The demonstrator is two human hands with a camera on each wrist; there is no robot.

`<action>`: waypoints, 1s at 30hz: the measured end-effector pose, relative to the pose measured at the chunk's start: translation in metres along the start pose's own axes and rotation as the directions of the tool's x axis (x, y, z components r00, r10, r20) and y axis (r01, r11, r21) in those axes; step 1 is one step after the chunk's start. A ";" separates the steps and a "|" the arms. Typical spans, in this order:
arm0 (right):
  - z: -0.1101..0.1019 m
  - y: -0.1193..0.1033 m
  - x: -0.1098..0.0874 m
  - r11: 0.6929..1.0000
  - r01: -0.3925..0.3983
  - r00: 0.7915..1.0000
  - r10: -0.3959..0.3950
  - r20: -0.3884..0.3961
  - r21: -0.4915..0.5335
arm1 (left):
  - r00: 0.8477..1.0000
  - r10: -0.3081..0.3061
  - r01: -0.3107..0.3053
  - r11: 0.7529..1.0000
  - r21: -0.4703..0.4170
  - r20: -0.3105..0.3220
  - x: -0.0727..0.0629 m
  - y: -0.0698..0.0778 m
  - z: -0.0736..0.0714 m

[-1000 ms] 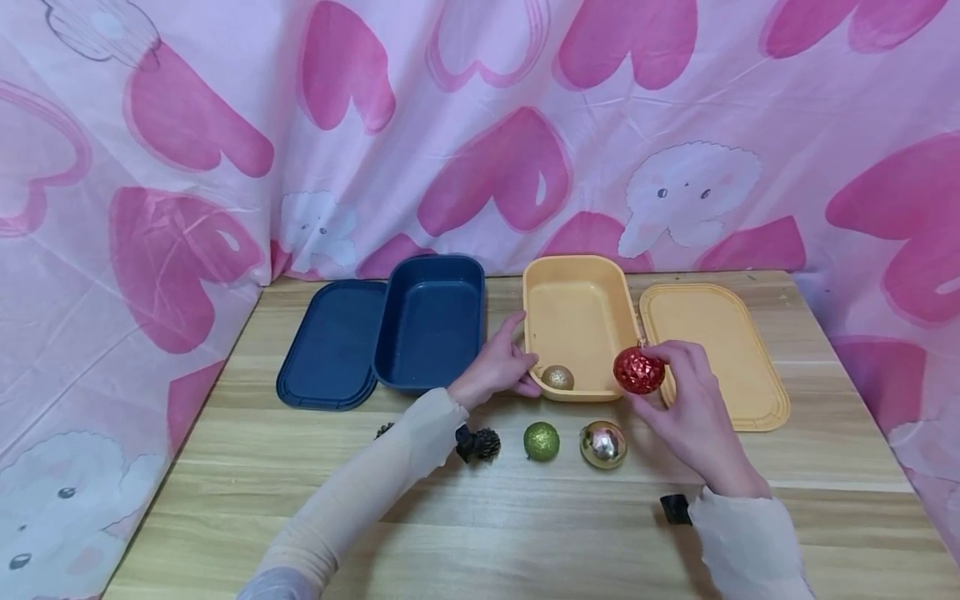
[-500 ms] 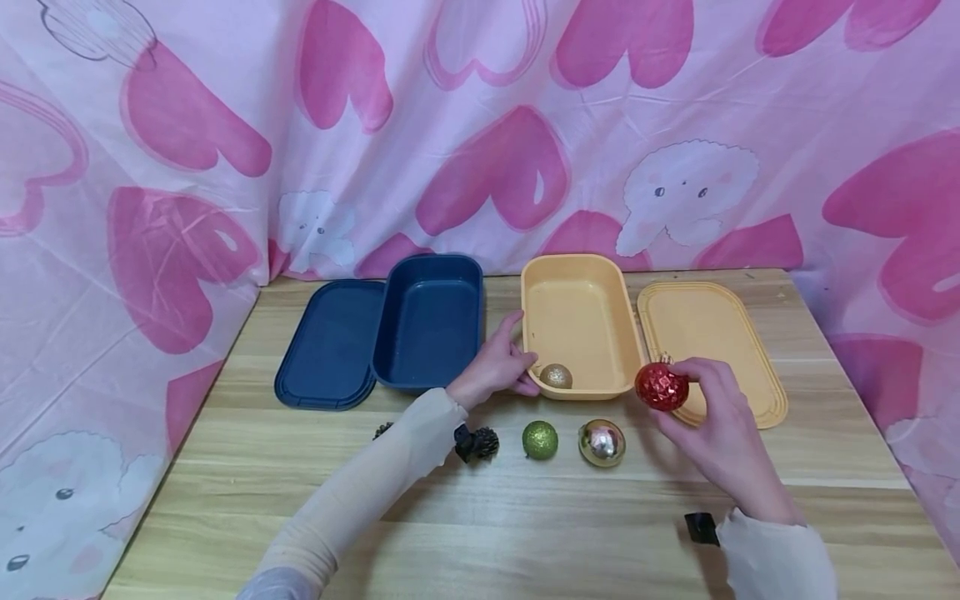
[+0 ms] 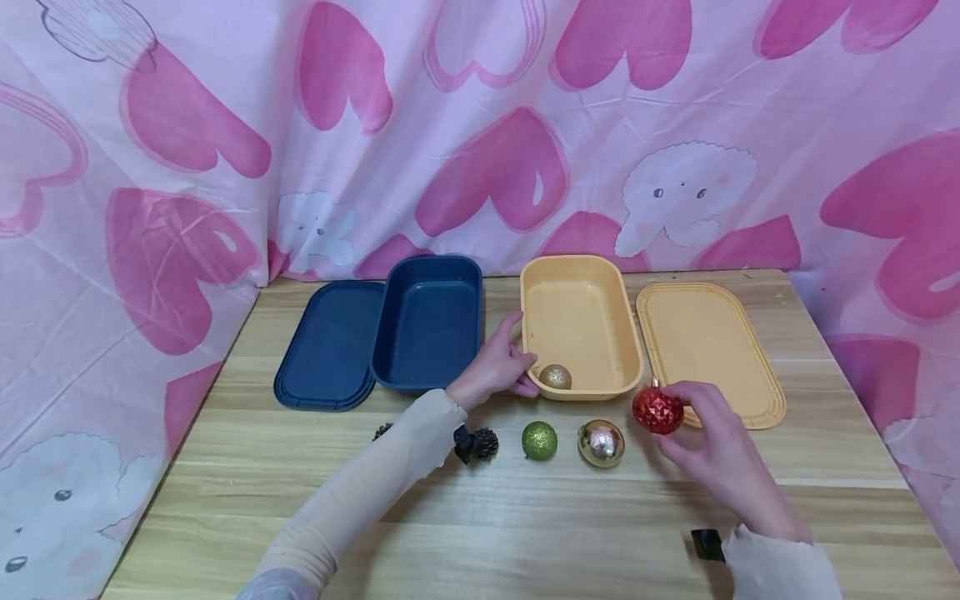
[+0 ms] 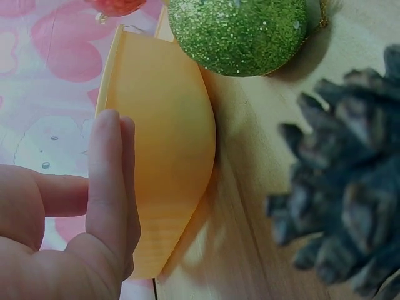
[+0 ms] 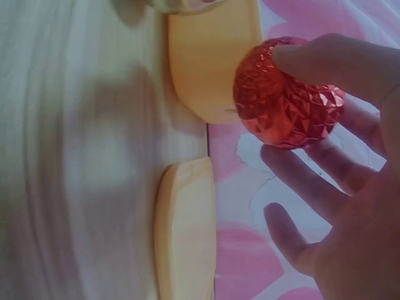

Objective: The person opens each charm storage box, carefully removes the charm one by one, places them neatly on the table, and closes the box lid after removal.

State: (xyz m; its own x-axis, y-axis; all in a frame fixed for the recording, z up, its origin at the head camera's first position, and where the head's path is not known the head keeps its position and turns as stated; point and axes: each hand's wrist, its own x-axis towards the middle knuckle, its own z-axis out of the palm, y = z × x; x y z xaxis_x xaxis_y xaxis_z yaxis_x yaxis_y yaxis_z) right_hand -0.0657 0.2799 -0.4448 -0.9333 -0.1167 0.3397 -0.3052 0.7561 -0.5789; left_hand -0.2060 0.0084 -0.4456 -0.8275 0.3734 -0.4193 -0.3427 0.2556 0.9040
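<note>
In the head view my right hand [image 3: 723, 454] pinches a red faceted Christmas bauble [image 3: 657, 410] between thumb and fingertips, in front of the yellow box's right corner. The right wrist view shows the red bauble [image 5: 281, 97] with the lower fingers spread beneath it. My left hand [image 3: 495, 362] lies with straight fingers against the near left corner of the yellow box [image 3: 581, 395]. A small gold glitter ball [image 3: 555, 377] sits inside that box. On the table before it are a green glitter bauble [image 3: 540, 440] and a shiny gold bauble [image 3: 602, 442].
A yellow lid [image 3: 708, 342] lies right of the yellow box. At the left are a dark blue box [image 3: 427, 387] and its blue lid [image 3: 322, 350]. Pine cones [image 3: 487, 443] lie by the left forearm, partly hidden. A pink heart-patterned curtain [image 3: 480, 100] hangs behind the wooden table [image 3: 525, 533].
My right hand has moved the red bauble right and toward the front, away from the yellow box's right rim. The left hand stays at the box's corner.
</note>
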 end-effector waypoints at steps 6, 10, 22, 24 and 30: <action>0.000 0.005 -0.008 1.000 -0.017 0.997 0.017 0.073 0.009 | 1.000 -0.001 0.001 1.000 0.003 -0.003 0.000 0.000 0.000; 0.001 0.008 -0.015 0.999 -0.050 0.992 0.048 0.115 0.016 | 1.000 0.002 -0.002 1.000 -0.003 -0.001 -0.001 0.001 0.000; 0.001 0.012 -0.025 0.995 -0.098 0.975 0.092 0.201 0.021 | 1.000 -0.001 0.001 1.000 0.003 0.003 0.001 0.000 0.000; 0.001 0.012 -0.025 0.996 -0.089 0.976 0.083 0.202 0.022 | 1.000 -0.001 0.001 1.000 0.002 0.003 0.001 0.000 0.000; 0.001 0.014 -0.025 0.998 -0.065 0.977 0.060 0.207 0.018 | 1.000 -0.003 0.003 1.000 0.002 0.005 0.000 0.000 0.000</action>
State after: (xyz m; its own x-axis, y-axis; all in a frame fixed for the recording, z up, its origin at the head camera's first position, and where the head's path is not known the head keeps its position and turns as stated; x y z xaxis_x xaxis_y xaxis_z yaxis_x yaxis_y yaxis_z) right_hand -0.0467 0.2932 -0.4623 -0.9688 -0.2018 0.1437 -0.2472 0.7504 -0.6130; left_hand -0.2064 0.0083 -0.4458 -0.8241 0.3775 -0.4223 -0.3441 0.2585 0.9026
